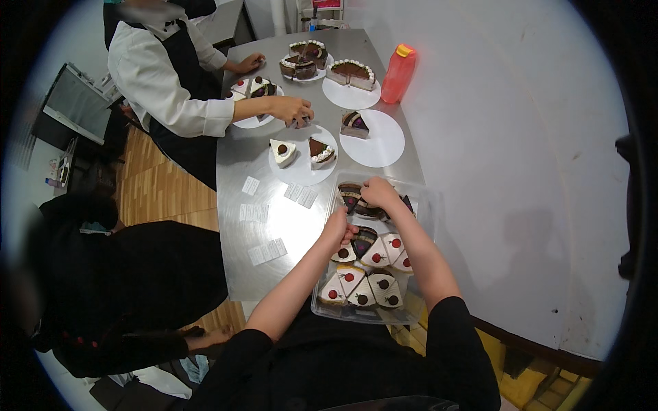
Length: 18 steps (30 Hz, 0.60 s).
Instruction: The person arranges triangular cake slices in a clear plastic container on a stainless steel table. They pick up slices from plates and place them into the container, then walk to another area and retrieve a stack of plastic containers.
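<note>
Before me a clear plastic container point(369, 314) holds several cake slices, reaching over the near end of a steel table. My right hand point(379, 192) is at its far end, fingers bent down by a layered chocolate slice point(350, 194); the fingertips are hidden, so a grip cannot be made out. My left hand point(339, 229) is over the container's left wall, fingers curled beside another chocolate slice point(364, 240) with purple decoration. Pale slices with red berries point(377, 258) and cream slices with chocolate balls point(383, 284) fill the nearer part.
White round boards point(378, 149) bear cut cakes and slices on the steel table point(234, 169). Small printed labels point(267, 251) lie left of the container. A red bottle point(399, 74) stands by the right wall. A co-worker's hand point(292, 109) reaches over the boards; another person is at left.
</note>
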Tool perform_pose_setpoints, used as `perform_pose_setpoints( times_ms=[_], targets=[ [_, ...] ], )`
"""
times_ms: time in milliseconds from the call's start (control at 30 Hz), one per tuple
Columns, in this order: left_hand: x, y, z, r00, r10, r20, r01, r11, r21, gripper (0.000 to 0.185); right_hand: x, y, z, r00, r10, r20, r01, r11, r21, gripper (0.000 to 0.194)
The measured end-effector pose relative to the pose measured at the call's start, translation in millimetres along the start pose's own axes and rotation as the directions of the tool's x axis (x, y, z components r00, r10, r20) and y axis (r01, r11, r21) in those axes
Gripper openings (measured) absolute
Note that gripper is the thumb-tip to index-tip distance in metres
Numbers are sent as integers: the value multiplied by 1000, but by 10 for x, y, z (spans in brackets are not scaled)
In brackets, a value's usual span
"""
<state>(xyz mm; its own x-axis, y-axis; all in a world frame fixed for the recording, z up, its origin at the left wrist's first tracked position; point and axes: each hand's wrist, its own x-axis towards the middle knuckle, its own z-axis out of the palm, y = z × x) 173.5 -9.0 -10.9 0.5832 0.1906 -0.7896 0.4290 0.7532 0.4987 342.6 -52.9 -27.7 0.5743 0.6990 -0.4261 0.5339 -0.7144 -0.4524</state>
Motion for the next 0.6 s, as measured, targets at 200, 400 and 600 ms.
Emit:
perform_pose_setpoints(
  times_ms=[200, 400, 600],
  targets=[
    [209, 111, 76, 998, 22, -59, -18, 998, 62, 42, 106, -43, 40, 996, 55, 66, -54, 998, -22, 34],
    [370, 181, 61, 998, -54, 9, 55, 998, -28, 48, 147, -101, 5, 986, 36, 163, -22, 996, -85, 27],
    [374, 217, 65, 994, -106, 8, 106, 990, -93, 52, 135, -113, 8, 963, 140, 229, -174, 976, 133, 24]
  ],
)
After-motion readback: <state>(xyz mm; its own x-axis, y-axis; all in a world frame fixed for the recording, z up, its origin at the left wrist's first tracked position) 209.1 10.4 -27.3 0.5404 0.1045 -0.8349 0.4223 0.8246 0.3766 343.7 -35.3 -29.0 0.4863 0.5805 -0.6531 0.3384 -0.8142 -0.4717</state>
